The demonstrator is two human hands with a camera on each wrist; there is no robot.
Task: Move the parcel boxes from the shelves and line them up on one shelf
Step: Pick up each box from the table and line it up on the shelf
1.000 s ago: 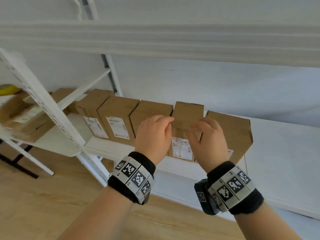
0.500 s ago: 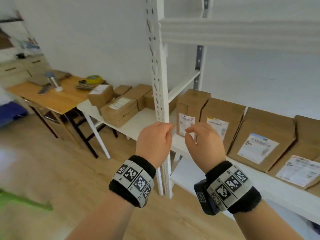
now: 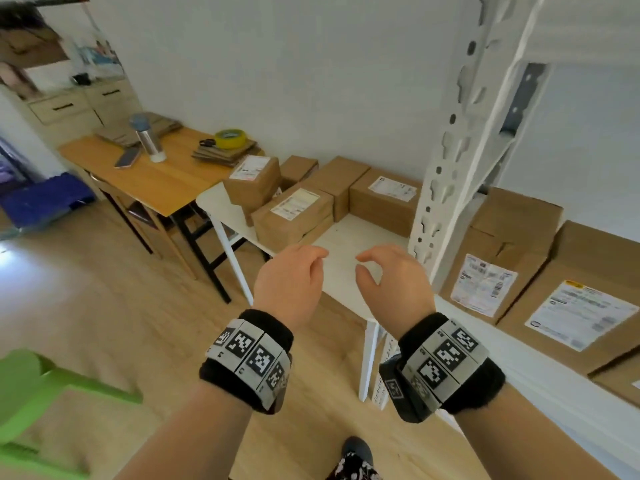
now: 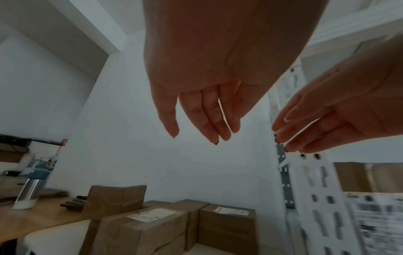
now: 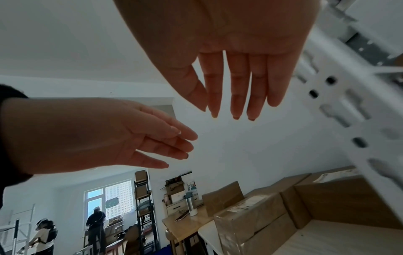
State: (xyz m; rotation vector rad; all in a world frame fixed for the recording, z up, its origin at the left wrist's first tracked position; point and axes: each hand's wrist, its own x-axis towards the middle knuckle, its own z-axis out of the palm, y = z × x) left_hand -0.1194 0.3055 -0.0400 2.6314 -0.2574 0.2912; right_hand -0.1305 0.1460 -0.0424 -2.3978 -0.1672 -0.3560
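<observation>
Several brown parcel boxes (image 3: 294, 214) with white labels lie piled on a white side table (image 3: 349, 268) left of the rack's post. More labelled boxes (image 3: 498, 258) stand in a row on the white shelf (image 3: 540, 379) at the right. My left hand (image 3: 294, 275) and right hand (image 3: 388, 275) hover side by side over the table's near edge, fingers relaxed and empty. In the wrist views the left hand (image 4: 200, 107) and right hand (image 5: 235, 82) hold nothing, with the pile of boxes (image 4: 152, 224) below and ahead.
The white slotted upright post (image 3: 446, 161) rises just right of my right hand. A wooden desk (image 3: 152, 174) holds a steel bottle (image 3: 147, 138), a phone and yellow tape (image 3: 230, 138). A green stool (image 3: 45, 403) stands at lower left. People work far back (image 5: 94, 222).
My view and both hands have swung left, away from the row of boxes on the shelf and over to the side table with its pile. Both hands stay empty.
</observation>
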